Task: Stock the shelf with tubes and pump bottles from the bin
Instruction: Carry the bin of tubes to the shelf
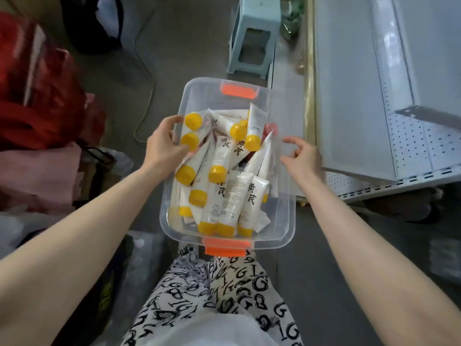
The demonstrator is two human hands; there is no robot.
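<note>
A clear plastic bin [282, 216] with orange latches sits on the floor in front of my legs. It is full of white tubes with yellow caps [232, 196], lying in a loose heap; one pink cap [271, 127] shows near the right wall. My left hand [162, 143] grips the bin's left rim, thumb on top and fingers inside by a yellow cap. My right hand [300, 156] hovers at the right rim with loosely spread fingers, holding nothing. The white metal shelf [359, 101] stands directly right of the bin, its boards bare.
A pale blue plastic stool [252, 38] stands beyond the bin. Red and pink bags [42, 101] are piled on the left, with more bags at the lower left. A thin cable [147, 101] runs over the grey floor.
</note>
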